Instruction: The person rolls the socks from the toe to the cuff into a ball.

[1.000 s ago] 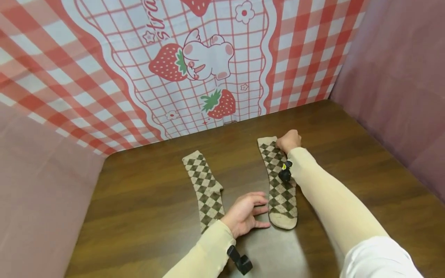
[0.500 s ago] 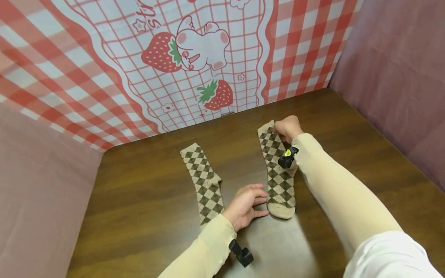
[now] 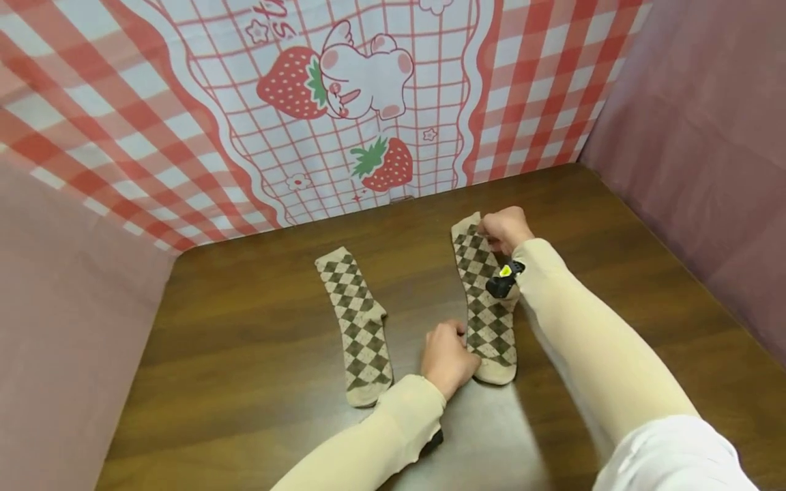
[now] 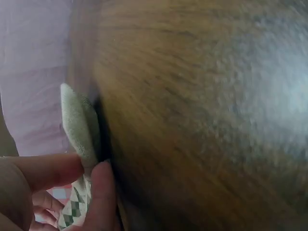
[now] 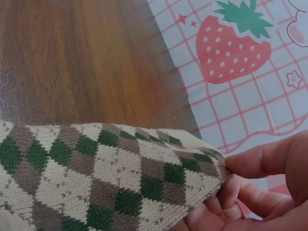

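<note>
Two argyle socks in beige, brown and green lie on the wooden table. My right hand (image 3: 506, 228) pinches the upper right edge of the right sock (image 3: 488, 320) near its cuff, and in the right wrist view that edge is lifted between thumb and finger. Lower down, my left hand (image 3: 449, 358) pinches the same sock's left edge by the beige toe (image 4: 79, 125), as the left wrist view shows. The left sock (image 3: 359, 327) lies flat to the left, cuff away from me and heel pointing right, with no hand on it.
The brown wooden table (image 3: 245, 354) ends at a red-and-white checked cloth (image 3: 540, 82) with strawberries at the back. Pink cloth walls (image 3: 694, 150) stand on both sides. Black cameras are strapped at both wrists.
My left hand has gone from spread fingers beside the right sock to pinching its toe end. The right sock's cuff end has shifted slightly away with my right hand. The left sock stays put.
</note>
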Demonstrator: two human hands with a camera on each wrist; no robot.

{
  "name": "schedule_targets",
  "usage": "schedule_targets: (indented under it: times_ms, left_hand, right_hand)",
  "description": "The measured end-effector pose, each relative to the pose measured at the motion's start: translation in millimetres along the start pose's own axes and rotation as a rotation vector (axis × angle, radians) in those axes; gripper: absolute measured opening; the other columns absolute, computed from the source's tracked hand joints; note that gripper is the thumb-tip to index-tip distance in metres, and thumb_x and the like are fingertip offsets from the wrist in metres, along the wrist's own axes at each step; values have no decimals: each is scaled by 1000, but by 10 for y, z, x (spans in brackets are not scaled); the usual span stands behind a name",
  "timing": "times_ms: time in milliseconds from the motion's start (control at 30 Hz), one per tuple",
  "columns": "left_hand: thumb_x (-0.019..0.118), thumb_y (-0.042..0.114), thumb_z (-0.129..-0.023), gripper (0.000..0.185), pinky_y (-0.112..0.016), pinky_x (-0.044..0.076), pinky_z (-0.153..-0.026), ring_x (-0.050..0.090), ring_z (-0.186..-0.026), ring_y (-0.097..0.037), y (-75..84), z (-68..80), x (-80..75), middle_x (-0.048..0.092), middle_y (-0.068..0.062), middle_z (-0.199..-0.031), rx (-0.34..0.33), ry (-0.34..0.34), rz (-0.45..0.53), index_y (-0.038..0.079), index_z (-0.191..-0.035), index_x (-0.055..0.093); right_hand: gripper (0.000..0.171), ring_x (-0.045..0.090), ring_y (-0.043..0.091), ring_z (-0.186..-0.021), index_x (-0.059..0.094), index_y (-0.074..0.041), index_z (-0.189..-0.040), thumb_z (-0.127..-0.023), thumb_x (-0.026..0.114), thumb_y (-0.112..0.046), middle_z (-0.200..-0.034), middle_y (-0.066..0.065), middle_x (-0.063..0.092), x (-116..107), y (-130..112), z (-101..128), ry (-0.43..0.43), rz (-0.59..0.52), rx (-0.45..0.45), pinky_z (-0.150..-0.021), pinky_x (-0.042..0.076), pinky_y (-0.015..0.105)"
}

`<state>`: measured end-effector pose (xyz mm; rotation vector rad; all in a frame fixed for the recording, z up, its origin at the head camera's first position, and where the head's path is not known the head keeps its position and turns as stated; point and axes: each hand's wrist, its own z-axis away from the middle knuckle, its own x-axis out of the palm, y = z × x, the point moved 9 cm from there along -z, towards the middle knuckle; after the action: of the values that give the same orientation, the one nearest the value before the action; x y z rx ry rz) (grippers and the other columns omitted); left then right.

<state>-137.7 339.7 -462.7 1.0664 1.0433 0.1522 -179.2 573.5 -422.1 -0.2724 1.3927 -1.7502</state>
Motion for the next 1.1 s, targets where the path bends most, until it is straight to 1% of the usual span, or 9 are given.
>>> schedule_targets:
  times_ms: [67, 133, 233, 433, 567, 633, 800, 967, 1100]
  left_hand:
    - [70, -5, -62, 35, -29, 46, -65, 53, -73, -18, -8, 5, -14, 50, 5, -67, 10, -4, -4, 4, -96, 68]
    - [71, -6, -61, 46, -28, 48, -68, 55, -74, -16, -29, 0, -36, 53, 6, -70, 3, -6, 13, 4, -106, 68]
    - [72, -6, -61, 51, -27, 48, -69, 54, -74, -15, -65, -11, -63, 55, 6, -72, -25, -30, 65, 5, -110, 68]
    - [73, -9, -61, 43, -26, 46, -66, 50, -71, -12, -119, 12, -77, 55, 4, -78, -100, -93, 195, 11, -98, 67]
    - [67, -13, -62, 39, -26, 42, -60, 47, -68, -13, -129, 62, -89, 52, 2, -78, -112, -112, 217, 14, -90, 64]
    - [65, -14, -62, 38, -27, 41, -58, 46, -69, -15, -145, 83, -106, 51, 1, -77, -113, -113, 211, 15, -86, 64]
    - [62, -14, -61, 36, -27, 40, -59, 45, -72, -15, -185, 113, -188, 51, 2, -76, -99, -89, 216, 18, -78, 67]
    - [63, -13, -63, 36, -23, 41, -65, 46, -69, -8, -166, 134, -325, 55, 6, -74, -15, -41, 248, 16, -82, 70]
    - [65, -13, -64, 34, -22, 42, -65, 47, -67, -4, -183, 170, -435, 58, 8, -75, 18, -24, 282, 15, -83, 69]
  right_hand:
    - [14, 55, 14, -68, 51, 3, -98, -88, 60, -1, -98, 10, 48, 23, 4, 3, -4, -19, 6, -59, 54, 29]
    - [12, 55, 13, -65, 52, 3, -97, -88, 59, -1, -95, 9, 48, 37, -2, 10, -10, -37, 11, -58, 54, 28]
    - [8, 55, 12, -63, 55, 2, -95, -89, 58, -1, -91, 9, 50, 41, -16, 24, -25, -57, 18, -57, 54, 28]
    - [5, 52, 12, -65, 58, 0, -90, -91, 58, -5, -81, 4, 52, -22, -19, 68, -37, -49, 22, -55, 51, 26]
    - [6, 52, 11, -68, 58, 0, -94, -92, 58, -6, -79, 1, 54, -21, -19, 96, -39, -28, 20, -57, 51, 26]
    - [5, 52, 11, -67, 59, 0, -91, -92, 58, -5, -77, 0, 53, 7, -41, 105, -46, -35, 16, -56, 51, 26]
    - [10, 49, 10, -61, 59, -3, -80, -90, 58, -2, -67, -2, 52, 110, -141, 139, -77, -97, 8, -53, 48, 27]
    - [8, 42, 10, -54, 52, -2, -82, -90, 55, 0, -61, -3, 46, 197, -261, 203, -123, -172, 4, -48, 40, 27]
    - [8, 41, 10, -53, 51, -2, -84, -91, 55, -1, -60, -3, 45, 266, -333, 242, -143, -161, -1, -49, 39, 26]
